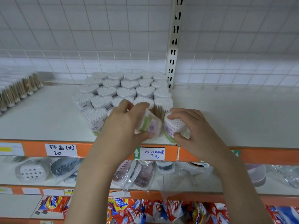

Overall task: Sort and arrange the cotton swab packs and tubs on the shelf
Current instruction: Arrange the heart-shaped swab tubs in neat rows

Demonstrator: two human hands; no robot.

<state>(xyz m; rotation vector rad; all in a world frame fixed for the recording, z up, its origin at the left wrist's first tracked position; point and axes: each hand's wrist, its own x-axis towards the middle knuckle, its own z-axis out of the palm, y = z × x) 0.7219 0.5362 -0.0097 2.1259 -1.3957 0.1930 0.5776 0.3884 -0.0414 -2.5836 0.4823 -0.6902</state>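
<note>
- A clear plastic heart-shaped tub [149, 125], tilted, with a green and lilac label, sits at the front edge of the white shelf [234, 117], clamped between the thumb and fingers of the left hand [124, 122].
- Just right of it, a second tub [174, 126] packed with white cotton tips stands upright; the right hand [194, 126] cups it, fingertips on top, thumb low on its side.
- Behind, a block of heart tubs [126, 88] stands in rows.
- Far left, packs of wooden-stemmed swabs [17, 89].
- An orange rail [210, 155] carries handwritten price tags [61, 150].
</note>
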